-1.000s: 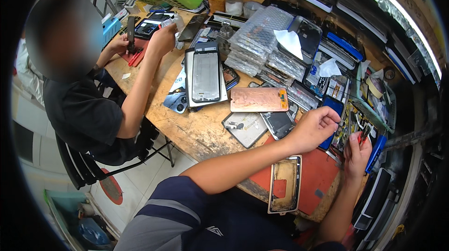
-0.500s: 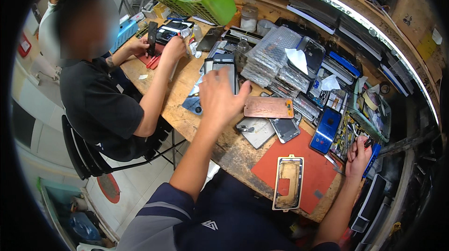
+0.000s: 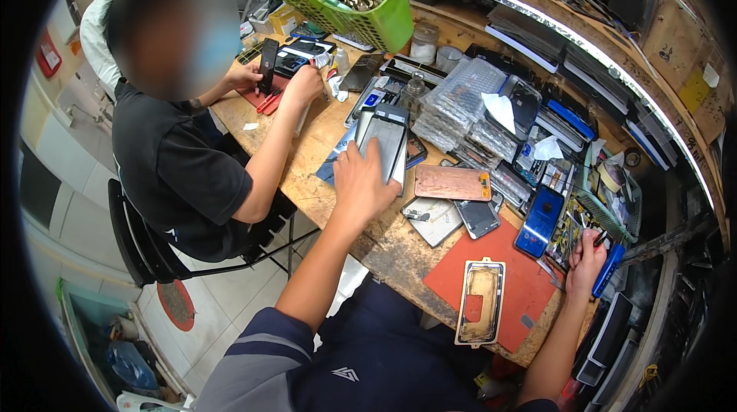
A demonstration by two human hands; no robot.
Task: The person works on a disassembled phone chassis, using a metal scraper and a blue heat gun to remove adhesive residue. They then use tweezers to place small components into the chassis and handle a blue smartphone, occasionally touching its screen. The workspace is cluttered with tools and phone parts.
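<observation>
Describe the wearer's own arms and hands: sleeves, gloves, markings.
The left hand and right hand are ungloved; the forearms are bare, with no watch visible. The left sleeve is short, navy with grey bands. Only a dark edge of the right sleeve shows.

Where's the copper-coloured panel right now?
In the head view, the copper-coloured panel lies on the bench, right of the person's left hand, just beyond the pale square panel and nearer than the bubble-wrapped stack.
</observation>
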